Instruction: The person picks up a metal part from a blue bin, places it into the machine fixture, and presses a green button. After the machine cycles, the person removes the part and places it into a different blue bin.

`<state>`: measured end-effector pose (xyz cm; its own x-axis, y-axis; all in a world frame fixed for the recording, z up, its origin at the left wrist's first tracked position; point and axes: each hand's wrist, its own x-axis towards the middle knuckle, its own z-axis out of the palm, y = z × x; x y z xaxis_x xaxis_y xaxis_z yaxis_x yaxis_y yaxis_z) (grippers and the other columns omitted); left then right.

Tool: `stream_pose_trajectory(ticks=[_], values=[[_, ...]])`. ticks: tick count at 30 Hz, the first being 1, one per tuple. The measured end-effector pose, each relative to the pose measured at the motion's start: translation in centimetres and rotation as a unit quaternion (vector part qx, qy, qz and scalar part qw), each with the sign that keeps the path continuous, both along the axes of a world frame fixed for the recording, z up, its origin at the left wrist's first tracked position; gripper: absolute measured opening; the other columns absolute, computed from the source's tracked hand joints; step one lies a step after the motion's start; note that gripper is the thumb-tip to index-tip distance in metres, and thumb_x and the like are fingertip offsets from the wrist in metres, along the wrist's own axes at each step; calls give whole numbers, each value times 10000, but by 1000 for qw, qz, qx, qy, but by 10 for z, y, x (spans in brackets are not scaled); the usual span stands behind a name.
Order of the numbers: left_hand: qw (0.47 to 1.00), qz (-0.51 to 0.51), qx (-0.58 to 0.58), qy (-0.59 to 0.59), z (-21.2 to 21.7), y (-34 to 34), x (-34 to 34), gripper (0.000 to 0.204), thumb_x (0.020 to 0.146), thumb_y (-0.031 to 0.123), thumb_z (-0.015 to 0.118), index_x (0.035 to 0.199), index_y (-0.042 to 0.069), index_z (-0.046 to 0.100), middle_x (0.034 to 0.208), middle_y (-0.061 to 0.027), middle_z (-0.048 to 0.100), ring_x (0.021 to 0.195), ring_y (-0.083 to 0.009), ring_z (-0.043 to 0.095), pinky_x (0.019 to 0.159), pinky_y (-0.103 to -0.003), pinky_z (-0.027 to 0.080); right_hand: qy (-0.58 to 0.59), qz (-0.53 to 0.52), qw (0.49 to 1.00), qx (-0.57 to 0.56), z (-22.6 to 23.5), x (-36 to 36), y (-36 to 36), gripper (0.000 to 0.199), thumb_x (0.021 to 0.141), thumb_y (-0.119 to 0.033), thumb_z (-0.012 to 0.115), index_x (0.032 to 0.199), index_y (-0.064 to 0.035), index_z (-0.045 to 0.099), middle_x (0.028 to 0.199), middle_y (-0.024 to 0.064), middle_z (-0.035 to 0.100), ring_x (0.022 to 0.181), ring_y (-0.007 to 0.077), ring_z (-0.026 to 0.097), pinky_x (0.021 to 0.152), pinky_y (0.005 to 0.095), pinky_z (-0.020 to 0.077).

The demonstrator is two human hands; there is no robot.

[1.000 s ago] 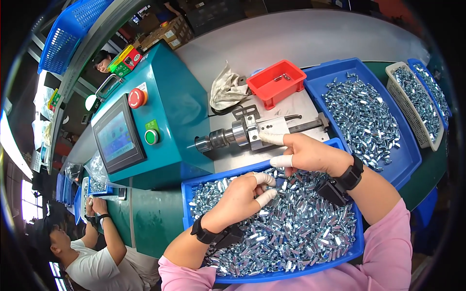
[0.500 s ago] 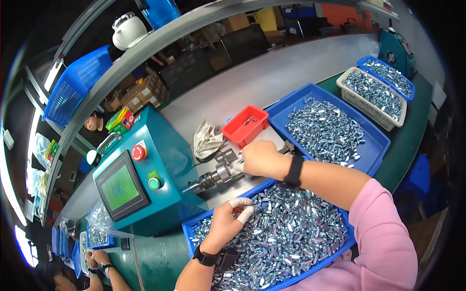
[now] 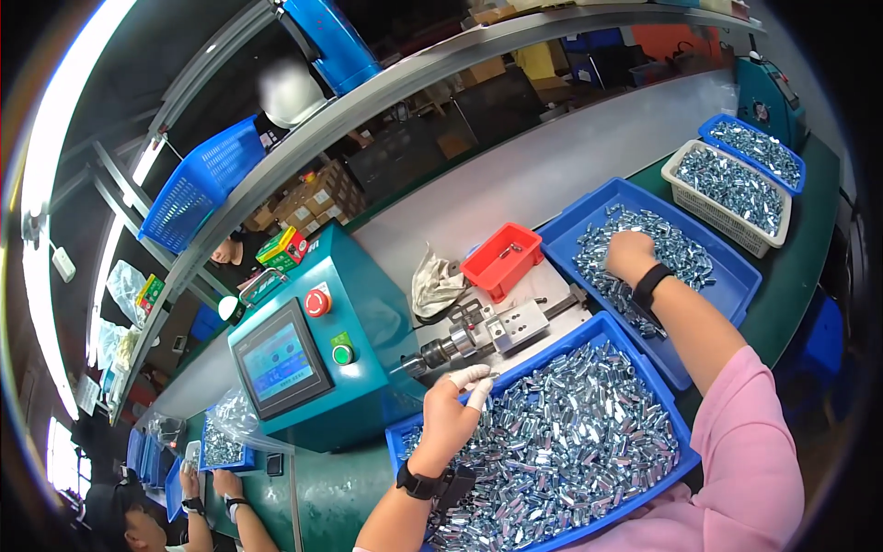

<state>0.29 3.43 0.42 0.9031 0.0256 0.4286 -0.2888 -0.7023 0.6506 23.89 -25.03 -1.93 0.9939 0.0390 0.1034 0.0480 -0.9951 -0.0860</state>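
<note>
My left hand (image 3: 448,416), with white coverings on the thumb and a finger, pinches a small silvery metal part over the left edge of the near blue tray (image 3: 684,432). That tray is heaped with short shiny metal pieces (image 3: 570,432). Farther off, my right hand (image 3: 631,258) dips with curled fingers among similar pieces in the far blue tray (image 3: 727,299); its fingertips are hidden. Between the trays and the teal machine (image 3: 368,304) lies a metal fixture (image 3: 515,327), facing the machine's chuck (image 3: 446,350). No hand touches the fixture.
A red bin (image 3: 501,276) with a few pieces stands behind the fixture, beside a crumpled cloth (image 3: 436,283). A screen (image 3: 281,359) and a red button (image 3: 317,304) face me. A filled beige basket (image 3: 717,208) stands far right. Another person's hands (image 3: 226,483) work at lower left.
My right hand has left the fixture and moved right to the far tray. The left hand stays by the near tray's edge. The machine's screen turned from green to blue, and the view shifted.
</note>
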Motion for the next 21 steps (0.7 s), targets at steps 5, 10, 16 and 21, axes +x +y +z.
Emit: stream_pose_trajectory(ticks=[5,10,16,21], values=[[975,50,196,-94,22,-10,32,124,759,157,714,876,117,708,862,-64,657,922,-257,551,856,-392,366,-90,60,994,-2,30,-33,25,357,748,-357,682,925,-47,678,945,143,673,869,282,661,734,398,526],[967,79,229,-79,8,-11,75,121,749,158,718,866,135,704,840,-35,652,934,-212,535,842,-359,333,-70,208,935,277,44,-72,82,372,769,-337,690,939,-9,650,921,177,650,875,340,633,763,432,498],[956,70,283,17,17,-11,88,118,755,165,718,859,110,705,840,-63,655,874,-221,564,825,-357,366,-10,275,877,394,12,-66,81,368,790,-289,675,1023,-6,647,912,194,659,860,352,636,758,428,493],[970,52,158,176,31,8,102,116,760,174,702,847,97,704,816,-85,656,825,-268,593,812,-387,392,7,303,846,439,8,-65,92,340,821,-255,649,1048,-3,647,863,190,670,769,292,659,702,377,506]])
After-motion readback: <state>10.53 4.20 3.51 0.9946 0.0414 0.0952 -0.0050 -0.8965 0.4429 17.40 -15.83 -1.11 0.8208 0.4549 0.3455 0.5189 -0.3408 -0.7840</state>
